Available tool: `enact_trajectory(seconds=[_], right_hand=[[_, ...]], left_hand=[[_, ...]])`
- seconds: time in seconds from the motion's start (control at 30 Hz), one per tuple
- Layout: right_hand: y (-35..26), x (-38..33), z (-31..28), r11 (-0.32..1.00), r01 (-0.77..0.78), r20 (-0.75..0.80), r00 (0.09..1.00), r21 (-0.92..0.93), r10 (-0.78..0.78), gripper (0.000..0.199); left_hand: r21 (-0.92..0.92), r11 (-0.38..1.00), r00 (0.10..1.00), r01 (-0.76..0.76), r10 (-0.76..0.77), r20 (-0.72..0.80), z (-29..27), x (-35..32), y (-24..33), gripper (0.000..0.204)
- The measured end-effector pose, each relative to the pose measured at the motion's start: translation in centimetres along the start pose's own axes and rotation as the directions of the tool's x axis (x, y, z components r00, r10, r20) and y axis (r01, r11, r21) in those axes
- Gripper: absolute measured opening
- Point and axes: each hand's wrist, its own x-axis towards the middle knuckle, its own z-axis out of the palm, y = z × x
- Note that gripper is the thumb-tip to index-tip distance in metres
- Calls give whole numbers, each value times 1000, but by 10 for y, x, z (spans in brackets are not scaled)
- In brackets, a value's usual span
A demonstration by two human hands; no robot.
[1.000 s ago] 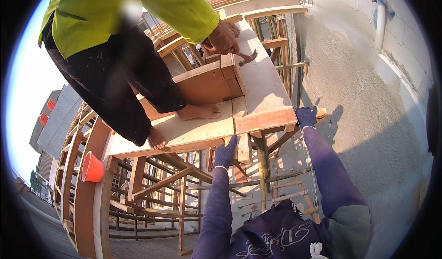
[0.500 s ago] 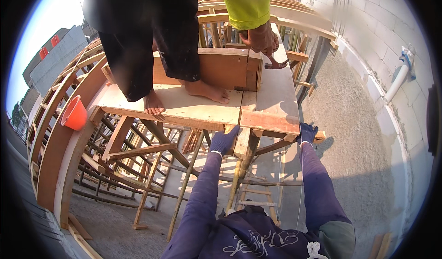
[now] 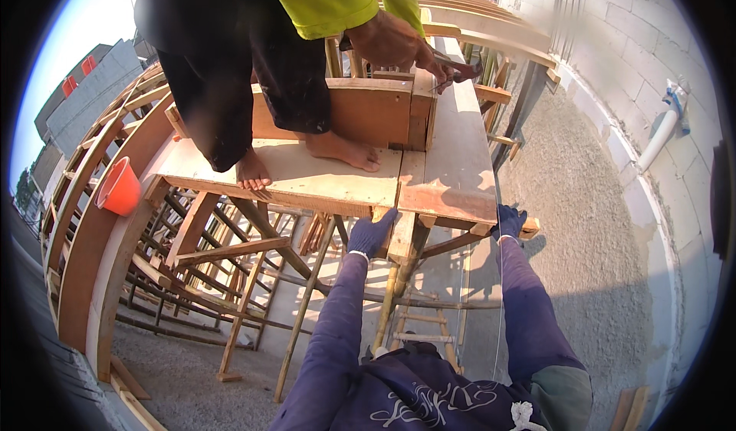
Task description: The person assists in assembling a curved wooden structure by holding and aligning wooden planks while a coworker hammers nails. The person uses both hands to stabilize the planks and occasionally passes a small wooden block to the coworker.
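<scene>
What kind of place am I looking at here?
Most likely a construction site: there's rough timber framework, slanting wooden poles below it, and a bare block wall on the right.

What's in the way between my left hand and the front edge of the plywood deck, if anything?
Nothing visible except the blue glove on it: your left hand rests at the front edge of the plywood deck. The co-worker's bare feet stand farther left on the deck, clear of your hand.
</scene>
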Motion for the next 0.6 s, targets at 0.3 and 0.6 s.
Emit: enact_trajectory(seconds=[0.3,0.6], right_hand=[[-11,4,-11,1000,-11,99,995,-1,11,46],[-2,0,5,999,21,-90,996,47,-16,30]], left_hand=[[-58,998,1000,-6,5,-10,5,14,-17,95],[-104,994,1000,-10,13,20,5,8,-9,95]])
